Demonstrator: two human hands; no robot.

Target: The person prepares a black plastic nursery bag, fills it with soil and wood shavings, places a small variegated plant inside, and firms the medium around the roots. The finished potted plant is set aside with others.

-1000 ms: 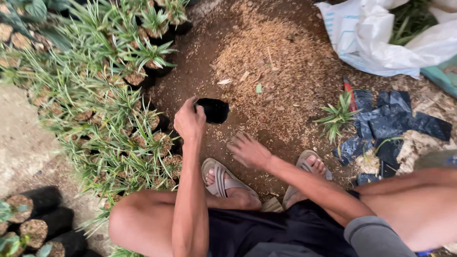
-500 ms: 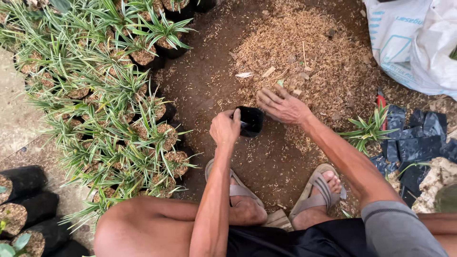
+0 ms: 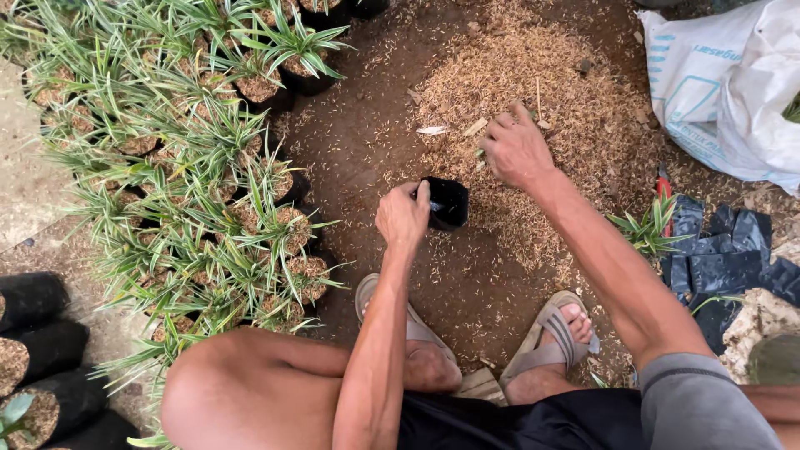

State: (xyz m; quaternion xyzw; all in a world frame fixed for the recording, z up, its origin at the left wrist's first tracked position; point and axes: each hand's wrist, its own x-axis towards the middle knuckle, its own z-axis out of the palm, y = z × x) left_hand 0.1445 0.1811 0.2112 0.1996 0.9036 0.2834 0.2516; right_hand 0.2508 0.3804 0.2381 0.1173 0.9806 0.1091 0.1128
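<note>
My left hand grips the rim of a small black plastic grow bag, holding it upright on the dark soil in front of my feet. My right hand rests, fingers curled, on the edge of a pile of tan rice husk mix just beyond and to the right of the bag. Whether it holds any husk I cannot tell. The bag's opening faces up toward the pile.
Many potted green-and-white striped plants crowd the left side. A white sack lies at the upper right. Loose black grow bags and a small bare seedling lie at the right. Filled black bags lie at the lower left.
My right hand has moved from near my feet out to the husk pile. My left hand has stayed on the black bag as the view shifted.
</note>
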